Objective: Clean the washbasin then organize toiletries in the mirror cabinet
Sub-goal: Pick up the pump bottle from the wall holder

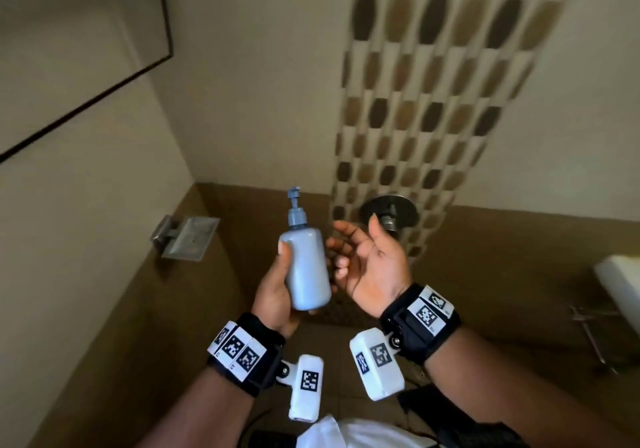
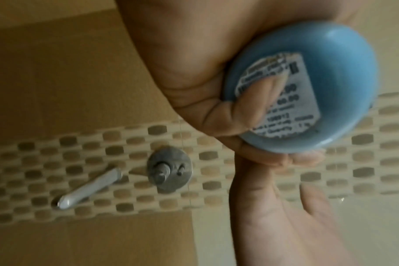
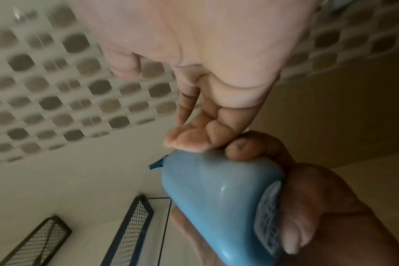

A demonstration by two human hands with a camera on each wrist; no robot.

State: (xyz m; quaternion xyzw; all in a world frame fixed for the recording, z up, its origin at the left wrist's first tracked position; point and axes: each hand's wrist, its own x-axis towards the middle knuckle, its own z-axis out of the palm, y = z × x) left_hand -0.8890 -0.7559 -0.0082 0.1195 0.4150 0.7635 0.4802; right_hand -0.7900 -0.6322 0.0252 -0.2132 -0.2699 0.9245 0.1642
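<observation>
While left hand (image 1: 277, 295) wraps blue pump bottle (image 1: 306, 267) upright at chest height before tiled wall, right hand (image 1: 367, 260) hovers spread, fingertips near bottle side; best: steady base, keep pump (image 1: 295, 205) up, move bottle toward cabinet shelf without squeezing

The left hand (image 1: 277, 295) gripped a pale blue pump bottle (image 1: 306, 267) upright, thumb along its left side. The right hand (image 1: 372, 260) was just beside it, palm up, fingers loosely spread. Behind them a round metal fitting (image 1: 389, 210) sat on a patterned tile strip (image 1: 429, 101), and a soap dish (image 1: 188, 238) was fixed to the left wall.
</observation>
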